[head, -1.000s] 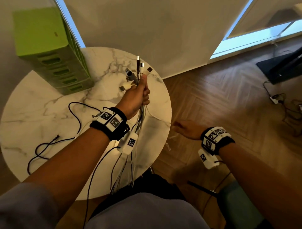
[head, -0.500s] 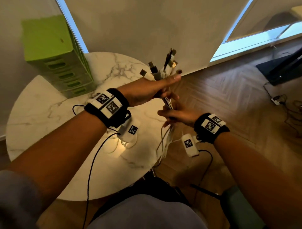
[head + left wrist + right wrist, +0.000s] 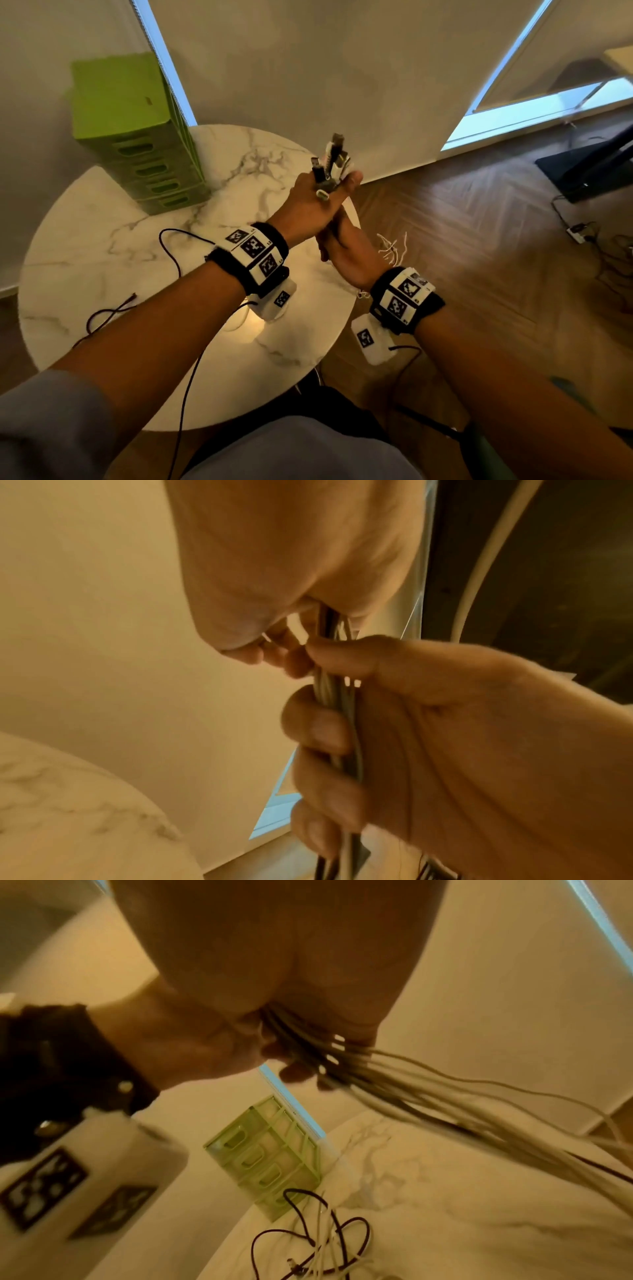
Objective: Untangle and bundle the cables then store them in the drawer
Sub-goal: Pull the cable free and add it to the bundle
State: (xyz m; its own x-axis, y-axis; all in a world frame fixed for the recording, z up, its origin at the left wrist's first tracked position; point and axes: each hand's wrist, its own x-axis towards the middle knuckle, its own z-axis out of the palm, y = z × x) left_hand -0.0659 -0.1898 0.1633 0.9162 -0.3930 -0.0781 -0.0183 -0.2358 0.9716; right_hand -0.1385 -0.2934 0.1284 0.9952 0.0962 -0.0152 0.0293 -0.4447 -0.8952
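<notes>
My left hand [image 3: 317, 202] grips a bundle of white, grey and black cables just below their plugs [image 3: 332, 161], which stick up above the table. Directly beneath it my right hand [image 3: 344, 248] is wrapped round the same bundle; in the left wrist view its fingers [image 3: 318, 723] curl over the grey strands [image 3: 337, 696]. Loose cable ends [image 3: 390, 246] stick out to the right of the right hand. In the right wrist view the strands [image 3: 411, 1091] trail away to the right. The green drawer unit [image 3: 137, 144] stands at the table's far left, its drawers shut.
The round marble table [image 3: 102, 240] carries loose black cable [image 3: 171, 246], and a tangle of black and white cable [image 3: 325, 1231] lies on it near the drawer unit [image 3: 270, 1156]. Wooden floor lies to the right, with a dark base and wires [image 3: 582, 236].
The right hand came in from beyond the table's right edge and took hold of the bundle under the left hand. The left hand lifted the plugs and carried them toward the table's right edge.
</notes>
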